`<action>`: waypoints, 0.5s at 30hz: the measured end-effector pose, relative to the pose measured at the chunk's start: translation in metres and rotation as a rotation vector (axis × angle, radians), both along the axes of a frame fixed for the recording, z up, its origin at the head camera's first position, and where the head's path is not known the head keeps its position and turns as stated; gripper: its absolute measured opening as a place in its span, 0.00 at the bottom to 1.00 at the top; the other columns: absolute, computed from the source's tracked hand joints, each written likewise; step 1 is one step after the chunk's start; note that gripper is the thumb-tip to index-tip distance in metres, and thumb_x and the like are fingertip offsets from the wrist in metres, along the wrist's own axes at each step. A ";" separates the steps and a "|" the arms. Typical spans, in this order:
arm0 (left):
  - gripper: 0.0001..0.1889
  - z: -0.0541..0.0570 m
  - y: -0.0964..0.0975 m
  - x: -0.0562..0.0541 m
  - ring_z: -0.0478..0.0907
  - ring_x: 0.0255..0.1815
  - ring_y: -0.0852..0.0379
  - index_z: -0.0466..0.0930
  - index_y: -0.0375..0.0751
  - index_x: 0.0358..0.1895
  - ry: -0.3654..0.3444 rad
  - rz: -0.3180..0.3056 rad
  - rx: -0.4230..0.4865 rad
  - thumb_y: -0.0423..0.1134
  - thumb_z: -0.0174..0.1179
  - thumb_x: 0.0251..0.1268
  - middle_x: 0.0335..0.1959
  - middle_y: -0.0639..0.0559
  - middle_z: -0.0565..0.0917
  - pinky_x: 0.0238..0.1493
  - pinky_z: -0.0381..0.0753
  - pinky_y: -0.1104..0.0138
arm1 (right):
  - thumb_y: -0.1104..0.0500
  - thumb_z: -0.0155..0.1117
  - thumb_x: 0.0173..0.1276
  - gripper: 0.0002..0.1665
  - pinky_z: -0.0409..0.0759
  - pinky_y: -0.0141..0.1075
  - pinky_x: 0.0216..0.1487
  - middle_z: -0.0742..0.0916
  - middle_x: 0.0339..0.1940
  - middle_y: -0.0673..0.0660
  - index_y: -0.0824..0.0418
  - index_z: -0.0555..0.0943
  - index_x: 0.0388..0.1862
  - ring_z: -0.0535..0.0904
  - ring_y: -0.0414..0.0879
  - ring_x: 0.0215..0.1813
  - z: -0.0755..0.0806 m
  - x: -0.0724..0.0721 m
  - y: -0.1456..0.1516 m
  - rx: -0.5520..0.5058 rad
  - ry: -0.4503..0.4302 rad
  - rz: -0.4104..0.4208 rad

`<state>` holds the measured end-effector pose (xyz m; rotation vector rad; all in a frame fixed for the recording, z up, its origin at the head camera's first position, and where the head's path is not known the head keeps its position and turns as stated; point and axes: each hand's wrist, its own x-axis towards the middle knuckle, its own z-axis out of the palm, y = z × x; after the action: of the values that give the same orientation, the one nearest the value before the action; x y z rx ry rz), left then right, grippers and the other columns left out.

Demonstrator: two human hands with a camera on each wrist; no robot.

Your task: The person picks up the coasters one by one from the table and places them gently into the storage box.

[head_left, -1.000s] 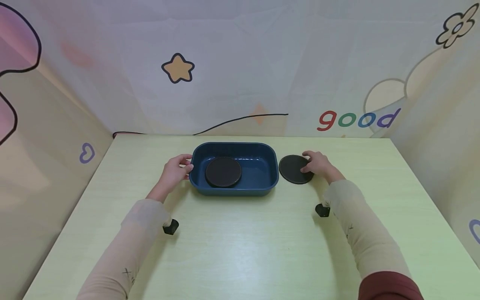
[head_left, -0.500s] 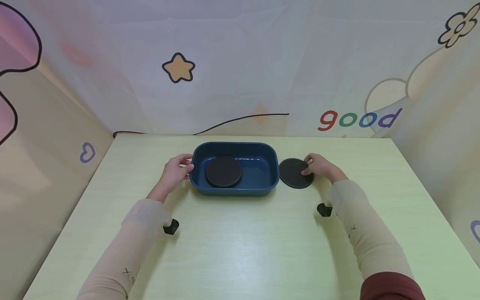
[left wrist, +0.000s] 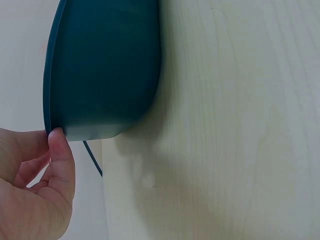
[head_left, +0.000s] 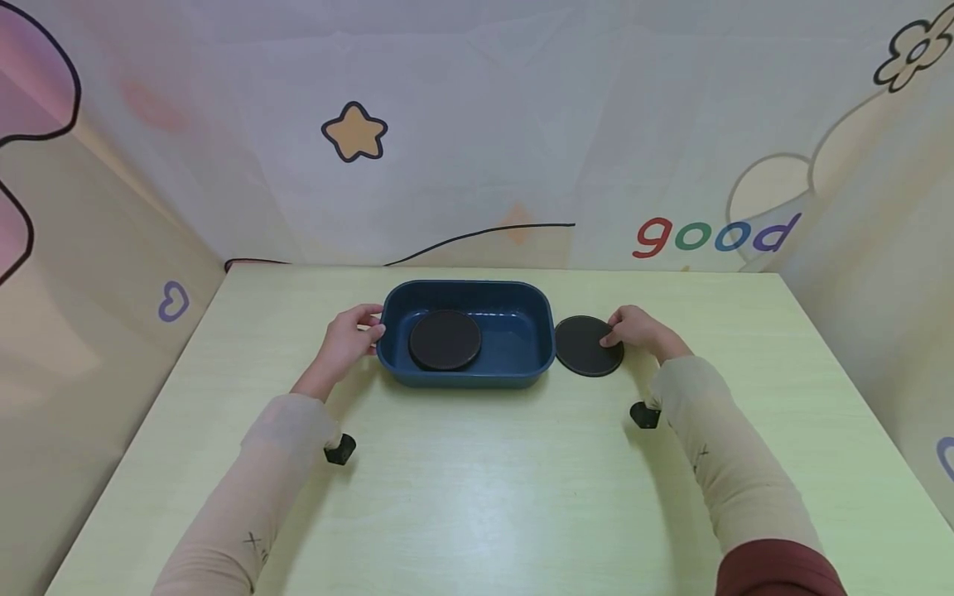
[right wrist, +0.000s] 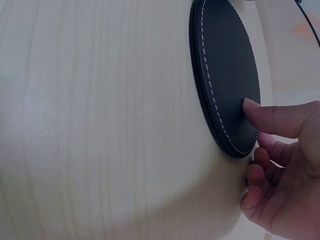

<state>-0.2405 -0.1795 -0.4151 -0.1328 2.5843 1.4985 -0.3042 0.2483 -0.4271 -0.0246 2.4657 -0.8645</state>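
A deep blue rectangular dish (head_left: 514, 331) with rounded corners stands on the table. At its left end, my left hand (head_left: 346, 343) pinches the rim between thumb and fingers, as the left wrist view also shows. Inside the dish, toward its left half, lies a round black coaster (head_left: 445, 340). A second round black coaster (head_left: 585, 348), edged with white stitching, is just right of the dish. My right hand (head_left: 643, 331) grips its right edge, thumb (right wrist: 252, 112) on the top face and the other fingers curled at the edge and below.
The pale wood-grain table (head_left: 477, 472) reaches back to a printed cloth backdrop (head_left: 477, 132) with a star and the word "good". Cloth also hangs along both sides. A small black device (head_left: 340, 449) sits under each wrist.
The coaster by the dish has shifted slightly toward me under my right hand, whose fingers have drawn in to its right edge. My left hand and the dish have stayed in place.
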 end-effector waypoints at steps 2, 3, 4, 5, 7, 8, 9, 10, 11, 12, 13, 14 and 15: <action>0.20 0.000 0.000 0.000 0.71 0.29 0.58 0.64 0.37 0.60 -0.005 -0.001 -0.005 0.32 0.49 0.64 0.45 0.40 0.71 0.27 0.77 0.76 | 0.62 0.57 0.59 0.19 0.64 0.42 0.48 0.69 0.41 0.62 0.71 0.64 0.44 0.63 0.55 0.46 0.000 0.000 0.000 -0.001 0.002 0.000; 0.20 0.000 0.000 -0.001 0.71 0.30 0.57 0.64 0.37 0.60 -0.007 -0.001 -0.007 0.32 0.48 0.64 0.45 0.40 0.71 0.27 0.77 0.76 | 0.62 0.57 0.59 0.19 0.64 0.41 0.47 0.69 0.41 0.62 0.71 0.64 0.44 0.63 0.54 0.46 0.000 0.000 0.001 -0.001 0.003 0.000; 0.20 0.000 0.000 -0.001 0.71 0.30 0.57 0.64 0.37 0.60 -0.010 -0.001 -0.009 0.32 0.48 0.64 0.46 0.40 0.71 0.27 0.77 0.76 | 0.62 0.57 0.59 0.19 0.64 0.41 0.47 0.69 0.41 0.62 0.71 0.64 0.44 0.63 0.54 0.46 -0.001 0.000 0.001 -0.001 0.005 -0.001; 0.20 0.000 0.001 -0.001 0.71 0.31 0.56 0.64 0.37 0.60 -0.012 -0.003 -0.010 0.32 0.48 0.64 0.46 0.40 0.71 0.28 0.77 0.76 | 0.62 0.57 0.59 0.19 0.64 0.41 0.47 0.69 0.41 0.62 0.71 0.64 0.44 0.63 0.54 0.46 -0.001 0.000 0.001 0.002 0.006 -0.004; 0.20 0.000 0.001 -0.001 0.71 0.32 0.56 0.64 0.37 0.60 -0.013 -0.005 -0.011 0.32 0.48 0.64 0.46 0.39 0.71 0.28 0.77 0.75 | 0.62 0.57 0.59 0.19 0.63 0.40 0.47 0.69 0.41 0.62 0.71 0.64 0.44 0.63 0.54 0.46 -0.001 0.000 0.001 0.004 0.006 -0.005; 0.20 0.000 0.001 -0.001 0.71 0.32 0.55 0.64 0.37 0.60 -0.012 -0.005 -0.011 0.32 0.48 0.64 0.46 0.39 0.71 0.28 0.77 0.75 | 0.62 0.57 0.59 0.18 0.63 0.40 0.46 0.69 0.41 0.62 0.71 0.64 0.44 0.63 0.54 0.46 -0.001 0.000 0.001 0.004 0.007 -0.005; 0.20 -0.001 0.001 -0.001 0.71 0.32 0.55 0.64 0.37 0.60 -0.010 -0.006 -0.011 0.32 0.48 0.64 0.46 0.39 0.71 0.28 0.77 0.75 | 0.62 0.57 0.59 0.18 0.63 0.40 0.46 0.69 0.41 0.62 0.71 0.64 0.43 0.63 0.54 0.46 -0.001 0.001 0.001 0.002 0.005 -0.007; 0.20 -0.001 0.001 -0.001 0.72 0.32 0.56 0.64 0.37 0.60 -0.007 -0.007 -0.010 0.32 0.48 0.64 0.46 0.39 0.71 0.28 0.77 0.75 | 0.62 0.57 0.59 0.17 0.63 0.39 0.44 0.69 0.40 0.62 0.70 0.64 0.42 0.63 0.54 0.45 -0.001 0.001 0.001 -0.006 0.010 -0.004; 0.20 -0.001 0.001 -0.001 0.72 0.32 0.56 0.64 0.37 0.60 -0.006 -0.007 -0.010 0.32 0.48 0.64 0.46 0.39 0.71 0.28 0.77 0.75 | 0.63 0.57 0.59 0.17 0.63 0.38 0.43 0.68 0.40 0.61 0.70 0.64 0.41 0.63 0.53 0.44 -0.001 0.002 0.001 -0.014 0.015 -0.003; 0.20 -0.001 0.000 -0.001 0.72 0.32 0.56 0.65 0.37 0.60 -0.005 -0.007 -0.010 0.32 0.48 0.64 0.46 0.39 0.71 0.28 0.77 0.75 | 0.63 0.57 0.59 0.17 0.63 0.37 0.42 0.68 0.39 0.61 0.70 0.64 0.41 0.62 0.53 0.43 -0.001 0.002 0.001 -0.024 0.017 -0.004; 0.20 -0.001 0.000 -0.001 0.72 0.32 0.56 0.64 0.37 0.60 -0.005 -0.006 -0.010 0.32 0.48 0.64 0.46 0.39 0.71 0.28 0.77 0.75 | 0.63 0.57 0.59 0.16 0.62 0.36 0.41 0.67 0.38 0.61 0.70 0.63 0.40 0.62 0.53 0.43 -0.001 0.002 0.001 -0.035 0.023 -0.006; 0.20 0.000 0.000 -0.001 0.72 0.32 0.56 0.64 0.37 0.60 -0.005 -0.005 -0.010 0.32 0.48 0.64 0.46 0.39 0.71 0.28 0.77 0.75 | 0.64 0.58 0.58 0.16 0.62 0.36 0.40 0.67 0.38 0.60 0.69 0.63 0.39 0.62 0.52 0.42 0.000 0.003 0.000 -0.048 0.027 -0.009; 0.20 0.000 0.000 -0.001 0.72 0.32 0.56 0.64 0.37 0.60 -0.007 -0.004 -0.010 0.32 0.48 0.64 0.46 0.39 0.71 0.28 0.77 0.75 | 0.64 0.58 0.58 0.16 0.62 0.36 0.40 0.66 0.38 0.60 0.69 0.62 0.39 0.61 0.52 0.42 0.000 0.003 0.000 -0.061 0.033 -0.013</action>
<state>-0.2413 -0.1794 -0.4153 -0.1341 2.5856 1.4812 -0.3014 0.2484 -0.4273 -0.0444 2.4716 -0.9514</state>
